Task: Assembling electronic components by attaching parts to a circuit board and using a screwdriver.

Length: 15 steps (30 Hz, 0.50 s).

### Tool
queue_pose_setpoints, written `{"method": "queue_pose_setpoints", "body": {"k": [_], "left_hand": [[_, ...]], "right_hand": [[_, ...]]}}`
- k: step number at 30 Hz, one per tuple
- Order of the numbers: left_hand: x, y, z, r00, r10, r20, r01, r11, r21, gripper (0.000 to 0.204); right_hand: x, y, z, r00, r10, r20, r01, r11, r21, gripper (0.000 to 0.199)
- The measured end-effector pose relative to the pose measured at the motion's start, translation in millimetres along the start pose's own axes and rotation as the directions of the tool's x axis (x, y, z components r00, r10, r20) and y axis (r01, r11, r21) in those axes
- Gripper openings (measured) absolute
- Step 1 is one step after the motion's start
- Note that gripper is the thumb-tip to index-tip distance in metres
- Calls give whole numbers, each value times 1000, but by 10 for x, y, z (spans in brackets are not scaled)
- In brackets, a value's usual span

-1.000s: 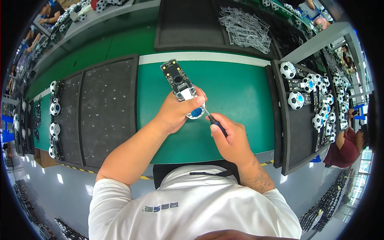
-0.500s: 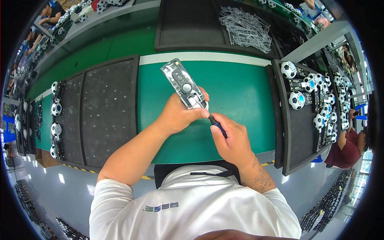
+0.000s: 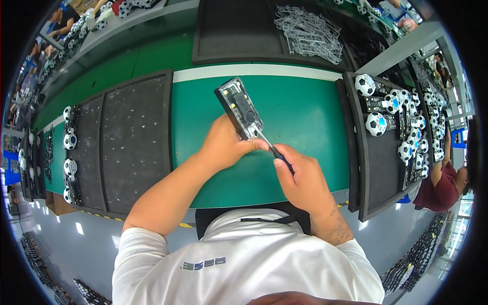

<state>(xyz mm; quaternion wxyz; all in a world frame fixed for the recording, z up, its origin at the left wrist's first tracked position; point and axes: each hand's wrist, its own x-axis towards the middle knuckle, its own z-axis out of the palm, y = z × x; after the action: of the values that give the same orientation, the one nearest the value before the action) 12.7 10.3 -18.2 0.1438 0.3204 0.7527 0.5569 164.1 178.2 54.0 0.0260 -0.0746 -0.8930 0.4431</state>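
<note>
Over the middle of the green mat (image 3: 315,122), my left hand (image 3: 222,145) grips the lower end of a flat rectangular electronic device (image 3: 240,105) with a clear cover and a dark side. The device is tilted, its far end pointing up and to the left. My right hand (image 3: 305,179) is closed around the dark handle of a screwdriver (image 3: 282,158). The thin metal shaft reaches the device's near end, close to my left thumb. Whether the tip sits in a screw is too small to tell.
A dark tray (image 3: 136,152) lies to the left, with ball-shaped pieces (image 3: 70,141) along its far-left edge. On the right, another dark tray (image 3: 373,195) holds several soccer-ball units (image 3: 376,124) on black boards. Clear plastic parts (image 3: 310,35) are piled behind. A person (image 3: 441,190) is at the far right.
The device has turned in my left hand, so its dark side shows and its face is angled away more. My right hand has shifted slightly right, and the screwdriver's shaft is now exposed.
</note>
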Motion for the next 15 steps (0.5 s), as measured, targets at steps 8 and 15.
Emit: {"method": "queue_pose_setpoints", "body": {"k": [8,15], "left_hand": [[14,130,33,996,-81,41,55,900,432,39],[-15,111,63,999,22,31,-35,830,556,30]], "right_hand": [[69,21,-247,977,155,148,-152,988,-31,23],[142,98,-405,949,172,265,-184,983,20,22]]}}
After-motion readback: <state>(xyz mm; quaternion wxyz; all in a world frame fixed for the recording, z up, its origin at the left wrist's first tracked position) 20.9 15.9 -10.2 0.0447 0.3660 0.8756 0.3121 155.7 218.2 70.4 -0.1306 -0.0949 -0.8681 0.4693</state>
